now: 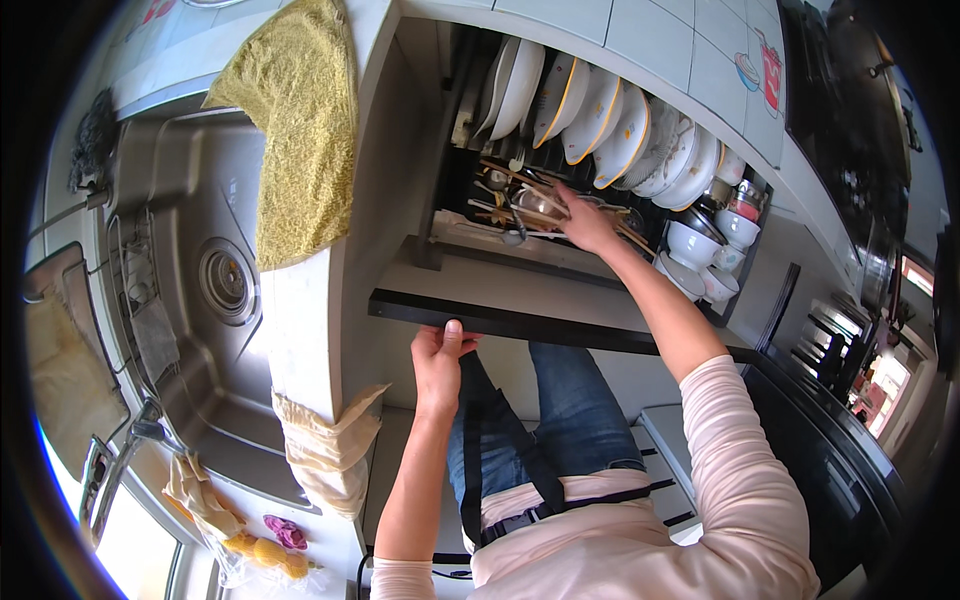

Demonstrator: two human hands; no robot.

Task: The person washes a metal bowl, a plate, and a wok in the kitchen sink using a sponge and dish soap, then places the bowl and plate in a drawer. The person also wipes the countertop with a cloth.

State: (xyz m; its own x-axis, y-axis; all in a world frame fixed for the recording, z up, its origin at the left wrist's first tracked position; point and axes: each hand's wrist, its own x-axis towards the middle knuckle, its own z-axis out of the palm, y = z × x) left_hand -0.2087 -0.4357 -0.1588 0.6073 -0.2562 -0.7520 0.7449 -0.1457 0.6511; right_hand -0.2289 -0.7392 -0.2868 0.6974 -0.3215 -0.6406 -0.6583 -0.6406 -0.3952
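Note:
My left hand (442, 360) grips the black front edge of a pulled-out drawer (517, 322), thumb on top and fingers beneath. Inside the drawer, my right hand (581, 217) reaches among chopsticks (517, 176), spoons and other utensils (514, 217); whether its fingers are closed on any of them cannot be told. Beyond the hand, white plates with orange rims (592, 116) stand upright in a row beside a clear glass dish (656, 146). To the right of the hand, white bowls (691, 244) are stacked, with metal containers (742, 202) behind them.
To the left lies a stainless steel sink (225, 172) with a faucet (112, 465). A yellow-green towel (307, 135) and a pale cloth (326, 450) hang over the counter edge. A tiled counter (637, 34) runs above the drawer, and a dark stove (847, 112) is at the right.

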